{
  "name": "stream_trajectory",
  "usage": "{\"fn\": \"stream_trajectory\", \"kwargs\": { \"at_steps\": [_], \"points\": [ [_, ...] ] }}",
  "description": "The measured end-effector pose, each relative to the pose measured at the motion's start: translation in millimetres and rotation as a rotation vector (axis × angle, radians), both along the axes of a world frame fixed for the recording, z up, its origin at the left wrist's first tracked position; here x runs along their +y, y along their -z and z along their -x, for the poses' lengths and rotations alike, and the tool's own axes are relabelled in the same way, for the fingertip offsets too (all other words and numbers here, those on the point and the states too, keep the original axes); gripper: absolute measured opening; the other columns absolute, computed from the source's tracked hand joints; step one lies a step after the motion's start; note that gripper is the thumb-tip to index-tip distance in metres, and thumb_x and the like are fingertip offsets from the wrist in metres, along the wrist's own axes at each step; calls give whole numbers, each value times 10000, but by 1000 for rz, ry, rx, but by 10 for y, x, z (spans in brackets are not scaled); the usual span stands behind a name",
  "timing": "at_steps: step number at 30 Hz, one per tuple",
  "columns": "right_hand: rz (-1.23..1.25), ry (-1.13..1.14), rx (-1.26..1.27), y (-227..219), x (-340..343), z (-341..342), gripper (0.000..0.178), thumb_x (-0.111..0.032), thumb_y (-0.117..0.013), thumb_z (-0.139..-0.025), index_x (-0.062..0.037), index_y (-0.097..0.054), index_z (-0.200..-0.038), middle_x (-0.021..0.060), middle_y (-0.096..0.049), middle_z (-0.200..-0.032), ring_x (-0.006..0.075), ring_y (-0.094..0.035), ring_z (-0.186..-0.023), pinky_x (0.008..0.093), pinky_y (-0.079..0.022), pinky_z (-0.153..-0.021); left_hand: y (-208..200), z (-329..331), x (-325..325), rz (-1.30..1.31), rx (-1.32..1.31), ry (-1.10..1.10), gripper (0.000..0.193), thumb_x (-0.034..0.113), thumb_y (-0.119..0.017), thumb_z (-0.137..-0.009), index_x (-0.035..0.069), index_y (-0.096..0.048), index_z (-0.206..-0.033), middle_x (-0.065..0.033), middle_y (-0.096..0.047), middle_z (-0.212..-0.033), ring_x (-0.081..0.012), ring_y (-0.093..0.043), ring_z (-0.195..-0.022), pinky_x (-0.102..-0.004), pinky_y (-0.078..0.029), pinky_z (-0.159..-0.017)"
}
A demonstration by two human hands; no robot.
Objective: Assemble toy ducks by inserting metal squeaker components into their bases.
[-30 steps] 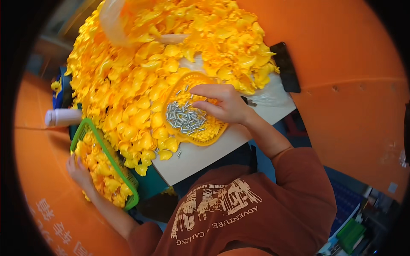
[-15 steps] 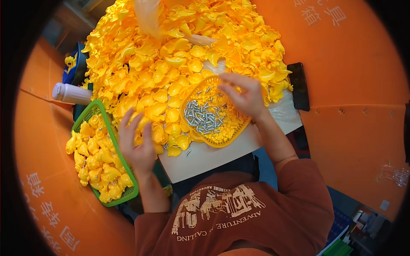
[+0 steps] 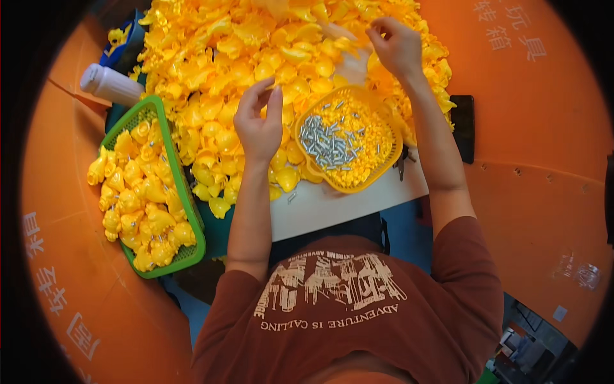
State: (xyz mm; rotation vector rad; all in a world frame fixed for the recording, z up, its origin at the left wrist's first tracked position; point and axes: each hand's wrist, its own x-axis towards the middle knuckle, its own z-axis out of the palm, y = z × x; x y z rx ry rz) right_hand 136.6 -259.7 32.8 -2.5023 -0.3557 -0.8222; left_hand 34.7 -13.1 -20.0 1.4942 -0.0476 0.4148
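My left hand (image 3: 261, 125) is raised over the near part of a heap of yellow plastic shells (image 3: 256, 38), its fingers curved and thumb apart, with nothing seen in it. Higher and further right, my right hand (image 3: 398, 50) hovers above the heap with bent fingers; a small gap shows between thumb and fingertips, and I see nothing held. A blurred yellow piece (image 3: 346, 46) shows just left of it. Between my forearms is a yellow basket (image 3: 348, 185) of short silvery metal pins (image 3: 329, 144) and small yellow bits (image 3: 374, 137).
To the left stands a green basket (image 3: 182, 185) of joined yellow pieces (image 3: 144, 192). Behind it are a pale bottle (image 3: 110, 84) and a blue container (image 3: 125, 48). A dark phone-like slab (image 3: 464, 128) lies at the right. Orange panels (image 3: 524, 115) flank the white tabletop (image 3: 313, 214).
My right hand has left the yellow basket and moved up over the heap. My left hand has come from beside the green basket toward the middle. The whole view has shifted.
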Motion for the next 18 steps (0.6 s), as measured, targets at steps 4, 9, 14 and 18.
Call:
{"fn": "stream_trajectory", "kwargs": {
  "at_steps": [4, 9, 14, 18],
  "points": [
    [-761, -368, 454, -92, 520, 640, 108, -77, -686, -776, -18, -625, -843, 15, -619, -675, 59, -574, -598, 178, -438, -539, -323, 106, -248, 395, 31, 156, 301, 73, -557, -877, -27, -507, -1156, -104, -614, -949, -151, -617, -809, -235, -502, -678],
    [-670, -512, 607, 6, 607, 962, 168, -97, -648, -822, 22, -614, -936, 32, -644, -799, 85, -603, -739, 215, -487, -641, -144, 167, -115, 511, 263, 332, 308, 85, -527, -890, -18, -478, -1176, -109, -625, -879, -147, -622, -610, -214, -467, -471],
    [123, -567, 635, 54, 434, 1131, 162, -59, -642, -738, -16, -647, -893, 130, -633, -846, 261, -615, -766, 324, -487, -701, -142, 153, -8, 378, 326, 188, 277, 83, -561, -872, -35, -517, -1118, -85, -609, -810, -128, -596, -534, -202, -427, -436],
    [230, -509, 509, 118, 514, 1171, 82, -102, -600, -725, -25, -624, -736, 129, -616, -743, 310, -608, -755, 405, -492, -641, -151, 209, -92, 399, 346, 233, 283, 84, -578, -862, -35, -522, -1113, -50, -579, -768, -108, -580, -511, -187, -401, -412]
  ]
}}
